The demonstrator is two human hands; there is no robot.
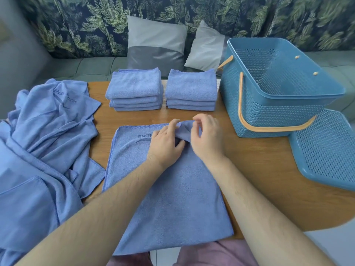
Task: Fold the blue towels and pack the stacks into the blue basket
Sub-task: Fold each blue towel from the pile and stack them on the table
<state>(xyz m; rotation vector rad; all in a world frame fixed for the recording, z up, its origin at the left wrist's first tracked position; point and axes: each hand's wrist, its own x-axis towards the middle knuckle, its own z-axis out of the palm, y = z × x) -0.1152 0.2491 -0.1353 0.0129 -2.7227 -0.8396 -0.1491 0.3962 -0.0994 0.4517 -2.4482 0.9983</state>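
My L grip (165, 143) & R grip (207, 139) both pinch towel (172, 198) corner at 12. Stacks (134, 87) behind; basket (272, 116) at 2.

partly unseen
left hand (165, 144) covers part of the towel's (172, 198) lettering; pile (38, 150) at 9 o'clock and lid (326, 150) at 3 o'clock run off frame.

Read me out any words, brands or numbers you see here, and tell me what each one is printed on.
"ESS": on the flat towel, the end of a word; the rest lies under the left hand.
Print on the unfolded pile: roughly "YO" and "NE", too creased to read whole.
Blue basket, lid, folded stacks: no text visible.
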